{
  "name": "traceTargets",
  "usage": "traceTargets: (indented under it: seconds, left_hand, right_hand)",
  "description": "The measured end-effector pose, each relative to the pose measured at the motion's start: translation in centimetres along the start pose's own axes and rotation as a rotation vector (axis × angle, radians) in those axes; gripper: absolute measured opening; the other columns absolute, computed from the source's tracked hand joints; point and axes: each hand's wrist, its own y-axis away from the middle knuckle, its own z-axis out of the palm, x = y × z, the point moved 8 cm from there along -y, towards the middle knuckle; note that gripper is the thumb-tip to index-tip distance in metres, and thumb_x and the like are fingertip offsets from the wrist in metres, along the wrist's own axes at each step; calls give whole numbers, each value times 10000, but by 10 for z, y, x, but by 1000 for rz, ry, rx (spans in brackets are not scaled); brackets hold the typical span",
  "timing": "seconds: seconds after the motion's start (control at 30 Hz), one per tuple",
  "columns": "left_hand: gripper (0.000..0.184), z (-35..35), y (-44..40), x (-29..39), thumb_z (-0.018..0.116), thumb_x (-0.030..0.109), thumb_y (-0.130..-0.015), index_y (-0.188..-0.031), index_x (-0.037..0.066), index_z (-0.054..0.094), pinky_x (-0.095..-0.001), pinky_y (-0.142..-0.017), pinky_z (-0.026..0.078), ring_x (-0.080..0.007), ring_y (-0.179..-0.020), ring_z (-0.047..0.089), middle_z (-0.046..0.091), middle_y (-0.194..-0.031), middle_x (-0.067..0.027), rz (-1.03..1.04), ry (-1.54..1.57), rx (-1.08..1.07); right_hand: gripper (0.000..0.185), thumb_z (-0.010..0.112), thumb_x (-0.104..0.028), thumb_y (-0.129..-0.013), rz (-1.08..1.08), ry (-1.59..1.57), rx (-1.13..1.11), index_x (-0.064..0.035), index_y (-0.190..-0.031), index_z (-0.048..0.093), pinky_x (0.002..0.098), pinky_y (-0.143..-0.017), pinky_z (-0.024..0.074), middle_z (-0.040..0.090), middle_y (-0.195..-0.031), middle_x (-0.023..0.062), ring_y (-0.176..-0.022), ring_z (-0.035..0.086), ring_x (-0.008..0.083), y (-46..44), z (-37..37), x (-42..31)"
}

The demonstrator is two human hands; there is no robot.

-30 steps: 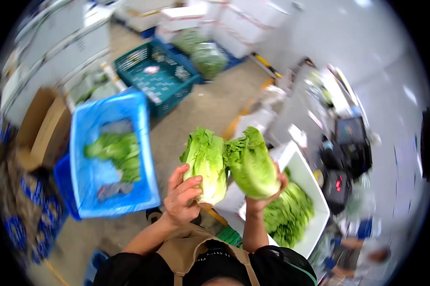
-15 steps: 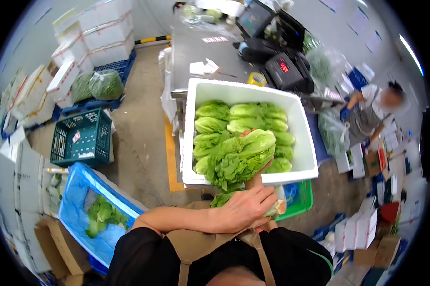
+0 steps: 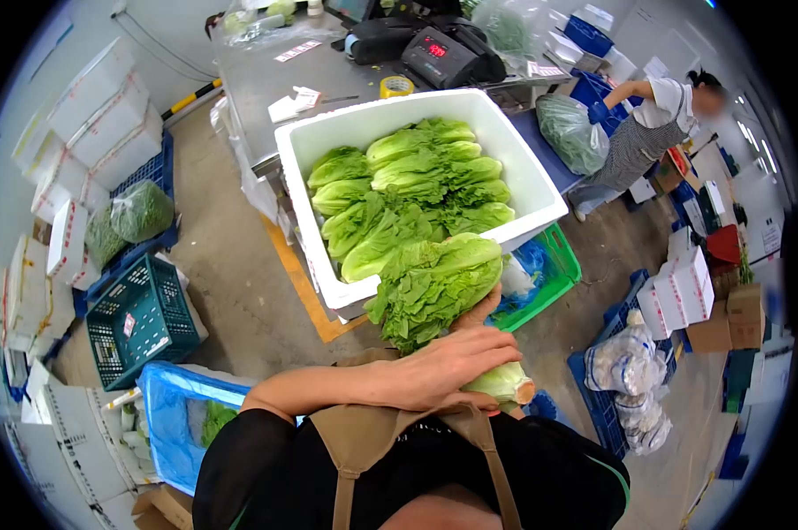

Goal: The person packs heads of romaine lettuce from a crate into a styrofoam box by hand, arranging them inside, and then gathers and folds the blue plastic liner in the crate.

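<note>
My right hand (image 3: 482,311) is closed around a head of romaine lettuce (image 3: 439,287), holding it from the right side at the near rim of a white foam box (image 3: 524,228). Only part of that hand shows behind the leaves. Closer to my chest, my left hand (image 3: 456,364) is wrapped over a second lettuce head (image 3: 496,386). The pale cut stem of this one points right, and its leaves are mostly hidden under my hand. Inside the foam box, several green lettuce heads (image 3: 408,177) lie in rows.
Left of me are a blue-lined bin (image 3: 165,415) with loose leaves and a green crate (image 3: 143,327). A scale (image 3: 443,57) and yellow tape (image 3: 396,86) rest on the metal table (image 3: 249,88). A green basket (image 3: 558,274) sits below. A co-worker (image 3: 651,124) handles a bagged vegetable.
My view has turned to the right. The lettuce in my right hand has come back from over the box to its near rim. My left hand still holds the other lettuce near my chest.
</note>
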Motion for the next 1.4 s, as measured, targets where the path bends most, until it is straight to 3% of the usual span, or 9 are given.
traceTargets:
  seconds: [0.1,0.4,0.6,0.63,0.7,0.83,1.0,1.13,1.4]
  left_hand:
    - [586,32,-9,-11,735,258,-791,-1244,-8,474,-409,-989,372,-316,-1175,450,469,-1260,-158,19,119,-151]
    - [588,49,-29,-17,742,232,-757,-1237,7,489,-408,-927,431,-320,-1092,510,497,-1195,-149,58,123,-279]
    - [531,-16,-47,-46,722,202,-781,-1218,-8,506,-372,-798,530,-281,-947,622,609,-1056,-170,-120,24,263]
    - [531,-34,-48,-57,721,201,-793,-1223,-23,503,-361,-805,531,-256,-943,628,615,-1049,-168,-198,44,371]
    - [481,-69,-43,-97,678,250,-838,-1189,-42,529,-320,-785,524,-231,-880,643,637,-989,-141,-375,413,709]
    - [438,-117,-36,-199,607,221,-898,-1198,-74,487,-380,-743,548,-251,-896,637,606,-1089,-165,-510,912,1189]
    - [402,-96,-26,-338,526,194,-940,-1230,-72,442,-505,-804,548,-314,-1010,608,565,-1165,-193,-727,1142,1374]
    - [385,-45,17,-415,503,208,-960,-1225,-65,443,-583,-830,532,-381,-1025,610,557,-1192,-232,-1012,1178,1698]
    - [337,-20,46,-420,506,240,-946,-1119,-45,556,-422,-550,544,-309,-783,653,635,-999,-200,-1554,864,1472]
  right_hand:
    - [745,333,-635,-908,30,6,-283,-130,-1456,299,478,-1111,300,375,-1447,138,-1313,379,305,10,16,-21]
    - [678,333,-573,-921,-105,-2,-114,-74,-1372,408,468,-1010,422,508,-1318,156,-1173,516,297,6,28,-61]
    - [540,423,-348,-889,-228,464,-70,-48,-1339,440,430,-998,428,501,-1336,133,-1161,530,279,-79,-3,-152]
    - [465,467,-136,-802,-287,397,-216,14,-1241,503,402,-954,461,555,-1256,121,-1084,575,256,-88,48,-179]
    - [573,524,45,-704,-558,548,-118,37,-1275,472,365,-956,460,557,-1194,139,-1088,566,254,-116,86,-231]
    - [570,603,91,-709,-855,1045,-189,44,-1260,465,325,-929,454,559,-1186,129,-1064,570,230,-152,169,-267]
    - [570,652,-92,-670,-873,1468,-417,-39,-1225,534,321,-878,477,591,-1113,140,-978,595,227,-206,220,-216]
    - [620,665,-64,-635,-959,1680,-928,2,-1230,506,413,-910,453,575,-1093,196,-1024,559,331,-227,232,-123]
    - [493,649,-151,-727,-442,1961,-1529,-3,-1172,497,435,-813,456,558,-945,192,-898,531,336,-259,114,77]
